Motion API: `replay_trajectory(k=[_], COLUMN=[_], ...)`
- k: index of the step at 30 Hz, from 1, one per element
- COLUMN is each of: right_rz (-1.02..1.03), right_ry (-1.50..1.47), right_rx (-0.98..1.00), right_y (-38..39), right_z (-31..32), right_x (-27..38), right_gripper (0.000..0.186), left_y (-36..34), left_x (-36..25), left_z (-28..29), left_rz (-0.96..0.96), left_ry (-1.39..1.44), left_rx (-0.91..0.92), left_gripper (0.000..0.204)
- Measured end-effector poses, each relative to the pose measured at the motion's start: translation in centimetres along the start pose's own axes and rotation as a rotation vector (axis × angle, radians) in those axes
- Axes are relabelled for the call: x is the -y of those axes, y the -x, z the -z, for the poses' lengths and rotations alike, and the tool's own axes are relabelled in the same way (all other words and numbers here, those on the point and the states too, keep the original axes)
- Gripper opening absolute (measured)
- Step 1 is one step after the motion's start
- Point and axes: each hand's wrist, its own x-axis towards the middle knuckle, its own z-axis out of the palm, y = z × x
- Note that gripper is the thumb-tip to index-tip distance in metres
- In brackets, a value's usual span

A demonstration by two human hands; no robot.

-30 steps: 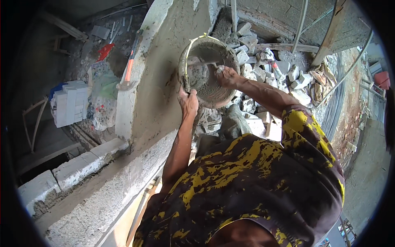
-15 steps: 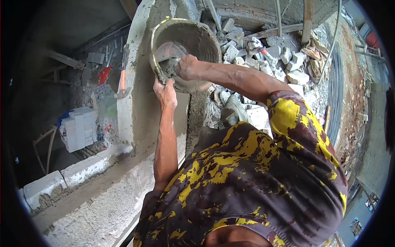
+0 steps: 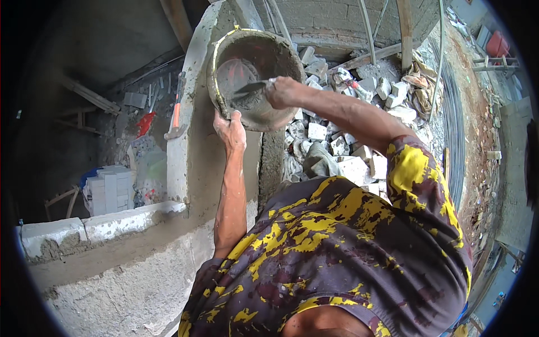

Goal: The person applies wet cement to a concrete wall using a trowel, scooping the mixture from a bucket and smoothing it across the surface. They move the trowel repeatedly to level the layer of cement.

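Observation:
A mortar-caked bucket (image 3: 283, 53) tilts toward me on top of the wall, with some wet grey mortar (image 3: 255, 104) low inside it. My left hand (image 3: 230, 128) grips the bucket's near rim, thumb up by the yellowish wire handle (image 3: 214, 70). In my right hand (image 3: 285, 92) is a trowel, closed in the fingers. The trowel's dark blade (image 3: 250, 88) points left inside the bucket mouth, over the mortar. Part of the bucket's inner right side is hidden behind my right hand.
An orange-handled hammer (image 3: 177, 115) lies on the pale block ledge left of the bucket. Broken block rubble (image 3: 320, 132) fills the ground to the right, beside long steel bars (image 3: 452, 129). Stacked white blocks (image 3: 109, 188) stand lower left. Wooden props (image 3: 405, 33) rise at the back.
My right hand has moved right and drawn the trowel back, so its blade now shows. The left hand keeps its hold on the bucket's rim. The whole view has shifted slightly.

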Motion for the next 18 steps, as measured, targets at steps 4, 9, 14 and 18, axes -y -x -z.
replay_trajectory(k=[4,9,14,18], right_rz=[-0.224,-0.200,-0.177,-0.218], right_ry=[-0.255,-1.246,-1.940,-2.126], right_rx=[0.153,0.463,0.463,0.343], right_y=[-1.9,0.8,1.1,0.2], right_z=[2.7,-2.6,-8.1,-10.3], right_x=[-6.1,-7.5,-3.7,-2.8], right_gripper=[0.029,0.030,0.029,0.021], left_y=[0.7,0.2,-1.6,-2.4], left_x=[-0.9,-2.1,-0.3,4.4], left_z=[0.4,1.2,1.7,-0.4], left_rz=[-0.070,-0.161,0.049,0.234], left_ry=[-0.035,-0.080,-0.034,0.026], left_rx=[0.081,0.196,0.375,0.328], left_gripper=[0.039,0.035,0.023,0.029])
